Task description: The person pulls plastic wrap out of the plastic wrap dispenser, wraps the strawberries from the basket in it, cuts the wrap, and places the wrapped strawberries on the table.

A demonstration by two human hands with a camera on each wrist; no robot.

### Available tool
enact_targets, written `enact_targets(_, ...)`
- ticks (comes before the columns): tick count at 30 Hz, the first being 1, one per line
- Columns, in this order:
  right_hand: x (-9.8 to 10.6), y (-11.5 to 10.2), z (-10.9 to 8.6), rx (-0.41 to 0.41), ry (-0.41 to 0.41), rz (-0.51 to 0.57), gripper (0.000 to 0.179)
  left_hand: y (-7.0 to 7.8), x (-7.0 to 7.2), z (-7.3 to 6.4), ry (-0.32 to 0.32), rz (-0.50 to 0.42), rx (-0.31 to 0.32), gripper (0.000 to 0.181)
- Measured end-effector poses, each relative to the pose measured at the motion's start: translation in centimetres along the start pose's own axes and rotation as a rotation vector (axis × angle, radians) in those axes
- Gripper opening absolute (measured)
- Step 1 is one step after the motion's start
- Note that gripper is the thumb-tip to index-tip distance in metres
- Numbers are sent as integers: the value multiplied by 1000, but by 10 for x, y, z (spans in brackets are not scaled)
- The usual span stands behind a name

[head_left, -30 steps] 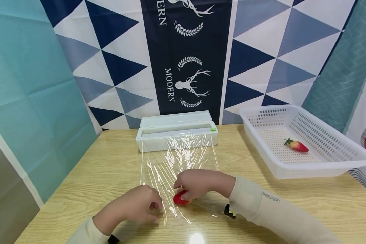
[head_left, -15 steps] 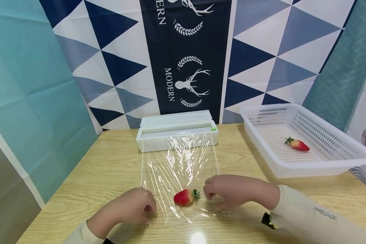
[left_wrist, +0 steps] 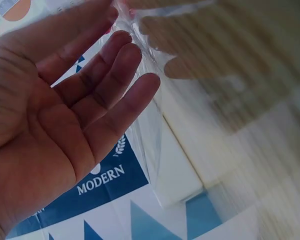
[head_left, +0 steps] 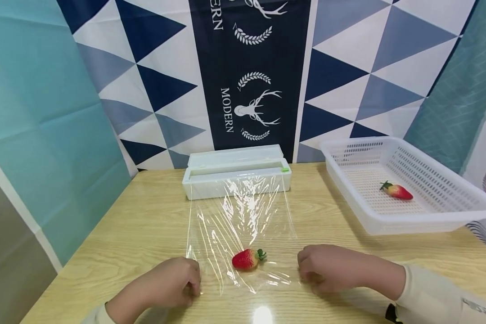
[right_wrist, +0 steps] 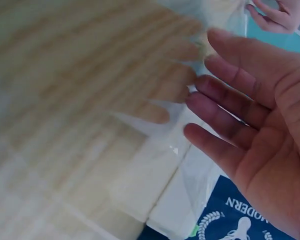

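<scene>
A sheet of clear plastic wrap (head_left: 210,252) stretches toward me from a white dispenser box (head_left: 235,186) with its lid raised. On the wrap near its front edge lies a red strawberry (head_left: 245,259) with green leaves pointing right. My left hand (head_left: 172,283) is at the wrap's front left corner, thumb and index finger pinching the edge; the other fingers are loosely bent in the left wrist view. At the front right corner, my right hand (head_left: 332,268) has its thumb and index finger at the film's edge, likewise pinching it.
A white perforated basket (head_left: 372,220) stands at the table's right side, holding another strawberry (head_left: 398,191). Behind the box hangs a patterned cloth (head_left: 251,63). A bright light reflection shows on the wooden table (head_left: 146,220) at the front.
My right hand has let go of the strawberry and moved right to the wrap's right corner. My left hand has shifted slightly left and toward me. The front of the wrap is spread wider.
</scene>
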State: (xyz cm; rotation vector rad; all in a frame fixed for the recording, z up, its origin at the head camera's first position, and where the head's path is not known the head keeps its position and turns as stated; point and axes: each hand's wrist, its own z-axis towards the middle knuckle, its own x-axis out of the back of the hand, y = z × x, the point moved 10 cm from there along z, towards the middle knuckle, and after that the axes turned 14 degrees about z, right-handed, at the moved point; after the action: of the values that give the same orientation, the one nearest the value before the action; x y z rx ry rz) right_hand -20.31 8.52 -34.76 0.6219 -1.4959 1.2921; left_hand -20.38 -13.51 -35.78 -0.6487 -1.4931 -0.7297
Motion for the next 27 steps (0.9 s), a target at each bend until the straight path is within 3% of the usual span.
enact_targets(7,0,-5,-2,65,87,-116,29,7,5,-5,116,77,-77,28)
enact_targets(14,5,-7,-6,72,112,-121,31,3,8,-7,137,17,-51,33)
enact_targets(23,26,-2,-10,33,148,56,21,-5,13,-10,113,-19,1,30)
enact_targets(27,36,5,-11,18,181,134,21,-9,18,-11,133,-39,16,28)
